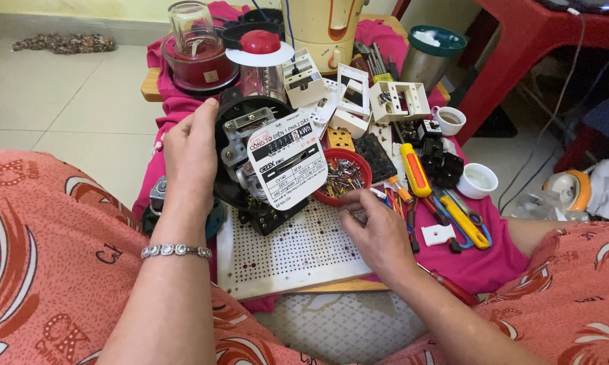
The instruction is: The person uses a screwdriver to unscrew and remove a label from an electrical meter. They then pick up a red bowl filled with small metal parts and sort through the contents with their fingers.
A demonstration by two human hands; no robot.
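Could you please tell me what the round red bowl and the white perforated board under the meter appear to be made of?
Round red bowl: likely plastic, with a smooth, uniform, slightly glossy rim. White perforated board: probably painted hardboard or plastic, matte, with regular holes and reddish stains; which one is unclear.

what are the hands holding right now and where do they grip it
The left hand grips the electricity meter by its black left rim, tilted on the perforated board. The right hand pinches something too small to tell.

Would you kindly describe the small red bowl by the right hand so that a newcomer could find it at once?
Start at the white perforated board lying on the pink cloth. At its far right corner, just beyond the right hand and right of the black electricity meter held by the left hand, sits the red bowl. It is the only round red dish full of small metal screws.
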